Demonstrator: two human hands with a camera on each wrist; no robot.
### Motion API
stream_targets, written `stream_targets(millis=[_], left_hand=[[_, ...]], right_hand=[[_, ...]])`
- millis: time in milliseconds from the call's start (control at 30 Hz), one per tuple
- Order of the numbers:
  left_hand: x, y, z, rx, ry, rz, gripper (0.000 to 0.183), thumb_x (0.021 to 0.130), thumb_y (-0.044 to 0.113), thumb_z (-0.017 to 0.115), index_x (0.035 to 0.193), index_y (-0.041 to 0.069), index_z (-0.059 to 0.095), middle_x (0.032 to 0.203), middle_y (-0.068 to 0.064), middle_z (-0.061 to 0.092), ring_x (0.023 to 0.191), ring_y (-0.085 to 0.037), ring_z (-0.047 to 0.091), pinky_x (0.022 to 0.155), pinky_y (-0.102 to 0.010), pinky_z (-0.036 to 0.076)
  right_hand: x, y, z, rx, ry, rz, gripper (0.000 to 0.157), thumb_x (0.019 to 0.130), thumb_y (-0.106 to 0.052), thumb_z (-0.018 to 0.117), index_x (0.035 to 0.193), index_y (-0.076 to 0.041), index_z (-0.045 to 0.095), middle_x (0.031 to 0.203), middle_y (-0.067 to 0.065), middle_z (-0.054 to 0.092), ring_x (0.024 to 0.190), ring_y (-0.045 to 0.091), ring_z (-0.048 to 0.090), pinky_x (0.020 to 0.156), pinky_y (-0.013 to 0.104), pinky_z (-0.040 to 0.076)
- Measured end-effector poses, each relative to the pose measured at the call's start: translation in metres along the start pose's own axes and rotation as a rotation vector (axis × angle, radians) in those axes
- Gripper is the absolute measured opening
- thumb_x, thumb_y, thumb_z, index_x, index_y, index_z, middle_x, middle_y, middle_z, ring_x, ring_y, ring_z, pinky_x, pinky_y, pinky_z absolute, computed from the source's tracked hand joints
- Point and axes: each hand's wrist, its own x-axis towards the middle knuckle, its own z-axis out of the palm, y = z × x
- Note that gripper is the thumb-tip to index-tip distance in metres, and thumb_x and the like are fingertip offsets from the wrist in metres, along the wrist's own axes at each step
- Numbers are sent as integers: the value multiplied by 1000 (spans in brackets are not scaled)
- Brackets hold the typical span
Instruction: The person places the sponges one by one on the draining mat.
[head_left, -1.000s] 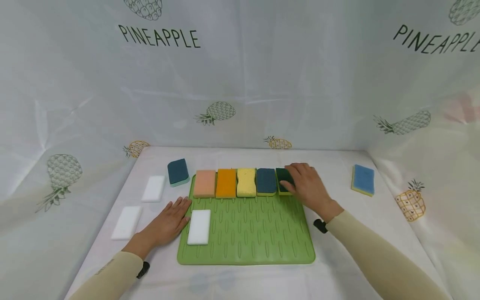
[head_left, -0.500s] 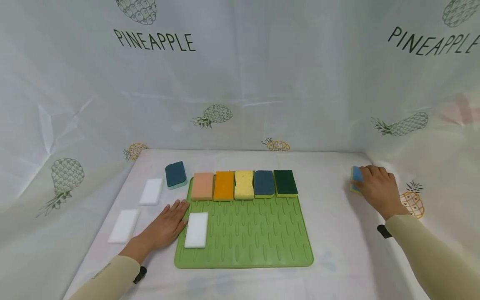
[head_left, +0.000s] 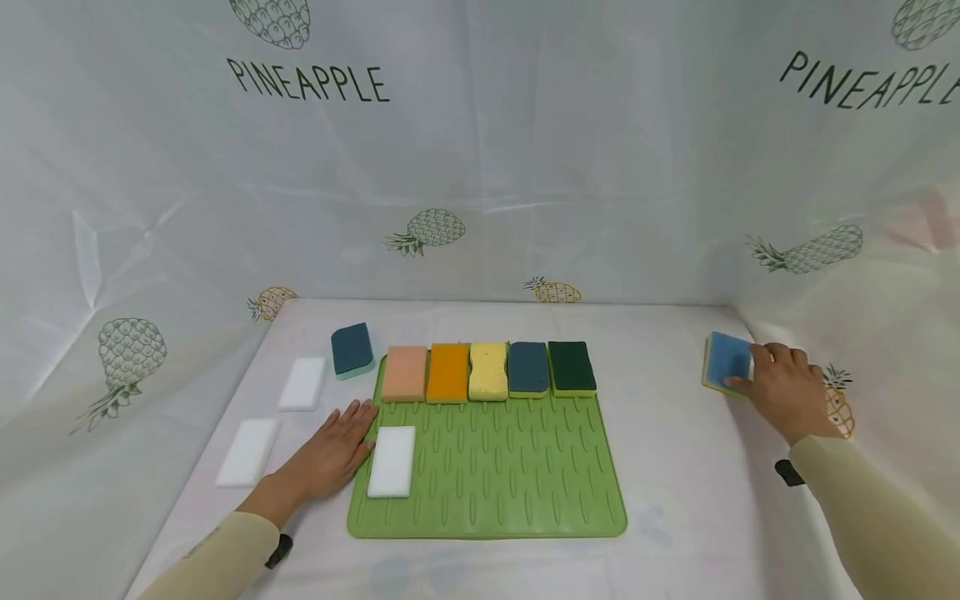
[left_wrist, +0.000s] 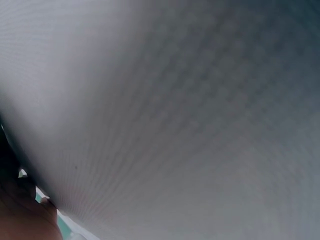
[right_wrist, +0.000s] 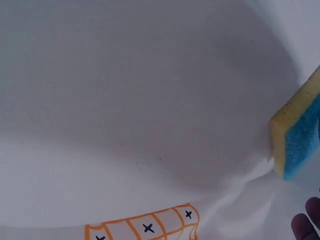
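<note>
My left hand (head_left: 330, 454) lies flat, fingers extended, at the left edge of a green ribbed mat (head_left: 517, 467). A white sponge block (head_left: 392, 462) is on the mat beside that thumb. At the far right, my right hand (head_left: 787, 392) is at a blue-and-yellow scrub sponge (head_left: 727, 362), its thumb over the near right corner and its other fingers loosely bent at the right side. In the right wrist view, fingertips (right_wrist: 305, 225) show apart from the sponge (right_wrist: 302, 135). The left wrist view is mostly blurred grey.
Along the mat's back edge sit pink (head_left: 405, 373), orange (head_left: 447, 372), yellow (head_left: 488, 371), blue-grey (head_left: 528, 367) and dark green (head_left: 572, 367) sponges. Left of the mat lie a dark teal sponge (head_left: 352, 348) and two white blocks (head_left: 302, 383). Patterned curtains (head_left: 600, 150) enclose the table.
My right hand has left the dark green sponge and moved right to the blue sponge, first over it, then slightly back to its right side. The left hand stays in place.
</note>
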Motion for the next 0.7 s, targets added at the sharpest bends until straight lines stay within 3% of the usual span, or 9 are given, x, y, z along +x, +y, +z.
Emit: stream_targets(millis=[267,467,700], left_hand=[[-1,0,-2,-3,0,-3,62,112,28,51,164,-2,32,169,-21,35,158,-43,29,127,-62,26],[0,-1,-1,2,-5,2,63,113,29,50,164,-2,32,169,-21,35,159,-42,28,127,-62,27],[-1,-1,0,7,2,8,63,112,28,51,164,-2,33,169,-22,35,158,-43,29,127,-62,28]], right_hand=[[3,6,-3,-6,-13,-56,111,85,-34,90,159,11,22,147,42,36,129,68,34,93,87,33],[3,5,-5,28,-33,-46,111,81,-34,92,155,15,25,146,44,37,127,67,35,91,87,33],[1,2,-6,34,-12,-48,120,70,-32,99,150,19,25,142,48,35,121,70,36,87,86,35]])
